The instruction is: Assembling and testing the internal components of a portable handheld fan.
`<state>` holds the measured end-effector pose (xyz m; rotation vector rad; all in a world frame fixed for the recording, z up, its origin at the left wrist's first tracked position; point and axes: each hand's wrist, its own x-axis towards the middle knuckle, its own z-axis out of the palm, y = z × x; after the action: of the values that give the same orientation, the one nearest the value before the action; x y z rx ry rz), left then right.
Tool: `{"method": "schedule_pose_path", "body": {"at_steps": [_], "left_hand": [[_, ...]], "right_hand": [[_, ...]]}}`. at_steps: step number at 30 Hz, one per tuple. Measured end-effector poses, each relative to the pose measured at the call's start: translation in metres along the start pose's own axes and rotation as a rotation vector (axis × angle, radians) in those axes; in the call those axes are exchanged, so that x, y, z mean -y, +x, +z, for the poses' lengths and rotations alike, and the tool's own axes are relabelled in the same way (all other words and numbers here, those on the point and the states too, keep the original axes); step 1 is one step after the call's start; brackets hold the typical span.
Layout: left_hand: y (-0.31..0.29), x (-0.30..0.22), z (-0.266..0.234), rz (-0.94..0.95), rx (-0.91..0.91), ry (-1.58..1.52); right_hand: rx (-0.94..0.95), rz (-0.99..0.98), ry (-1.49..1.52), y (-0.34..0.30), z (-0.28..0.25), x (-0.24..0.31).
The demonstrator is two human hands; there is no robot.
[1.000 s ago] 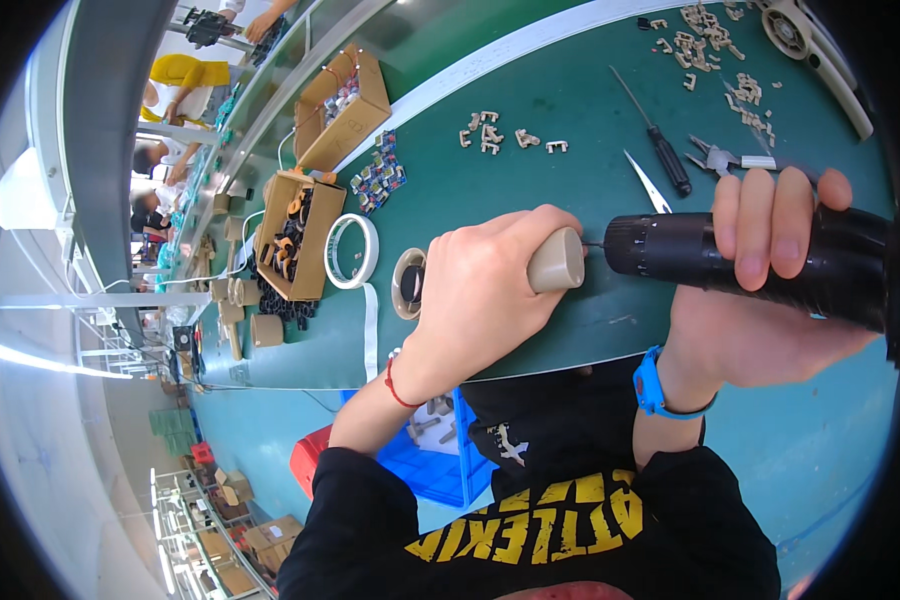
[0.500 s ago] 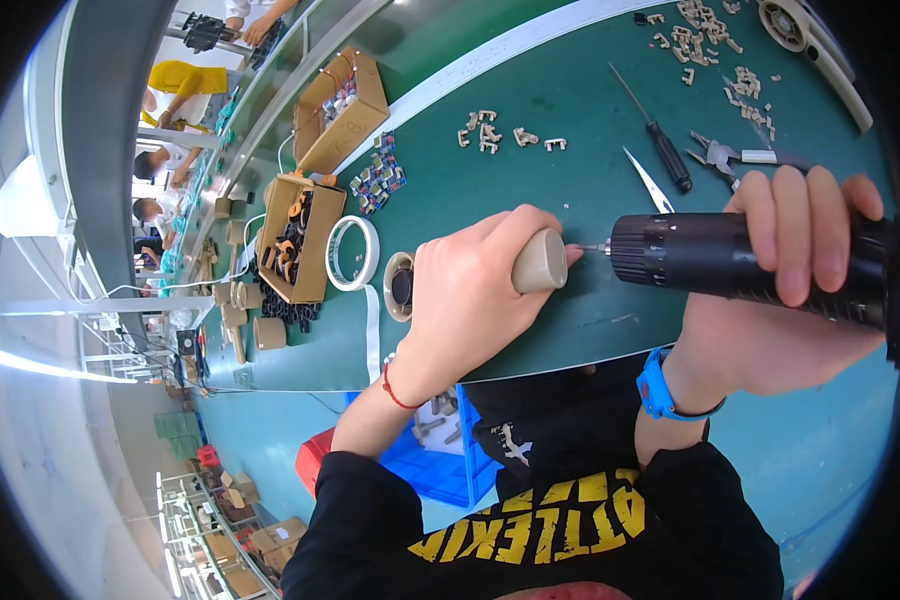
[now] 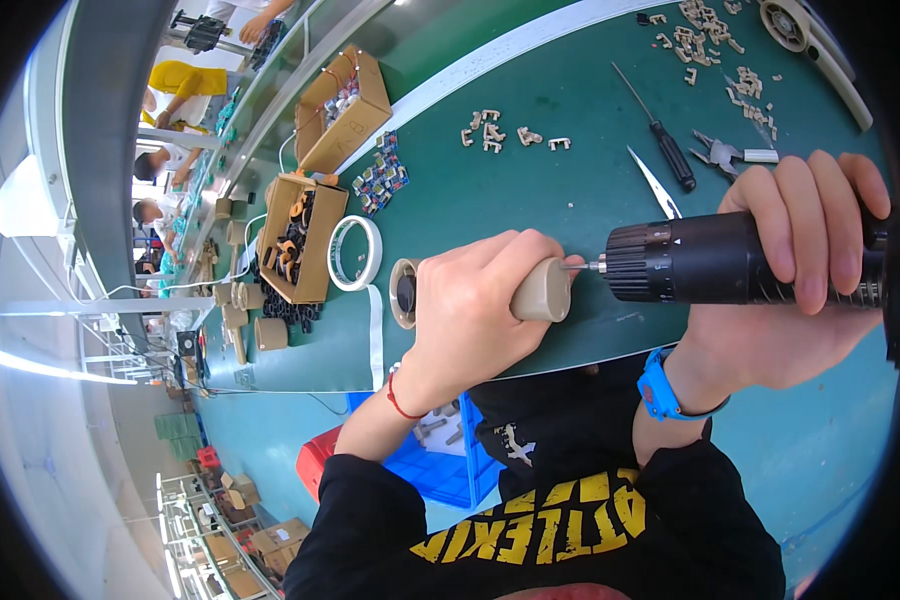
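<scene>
My left hand is wrapped round a beige cylindrical housing. Its rounded end shows past my fingers. On the other side of that hand, a wider beige rim with a black round inside shows; my palm hides whether it is the same piece. My right hand grips a black power screwdriver, held level and pointing left. Its thin metal bit reaches the upper right edge of the housing's end. Whether a screw sits at the tip is too small to tell.
Beyond my hands on the green table lie a screwdriver, pliers, tweezers and small beige clips. At left stand a white tape roll, small circuit boards and two cardboard boxes. A blue crate sits below the table edge.
The beige housing's end has tilted slightly, and the bit tip now meets it at the upper edge. The power screwdriver has shifted slightly left; both holds stay the same.
</scene>
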<state>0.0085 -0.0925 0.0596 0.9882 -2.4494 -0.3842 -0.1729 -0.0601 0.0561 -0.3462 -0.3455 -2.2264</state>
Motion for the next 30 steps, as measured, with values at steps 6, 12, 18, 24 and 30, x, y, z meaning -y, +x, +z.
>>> {"method": "schedule_pose_path", "body": {"at_steps": [6,12,18,24,30], "left_hand": [[0.001,0.003,0.002,0.094,-0.070,-0.019],[0.003,0.001,0.005,0.086,-0.039,0.017],[0.001,0.000,0.007,0.072,-0.017,0.037],[0.001,0.002,0.007,0.063,0.024,0.053],[0.005,0.012,0.008,0.021,0.058,0.141]], "right_hand": [[0.089,0.122,-0.033,0.006,-0.008,0.012],[0.130,0.162,-0.043,0.006,-0.008,0.015],[0.105,0.157,-0.042,0.004,-0.011,0.017],[0.041,0.000,-0.022,-0.003,-0.003,0.003],[0.157,0.088,-0.225,0.008,-0.003,0.011]]}}
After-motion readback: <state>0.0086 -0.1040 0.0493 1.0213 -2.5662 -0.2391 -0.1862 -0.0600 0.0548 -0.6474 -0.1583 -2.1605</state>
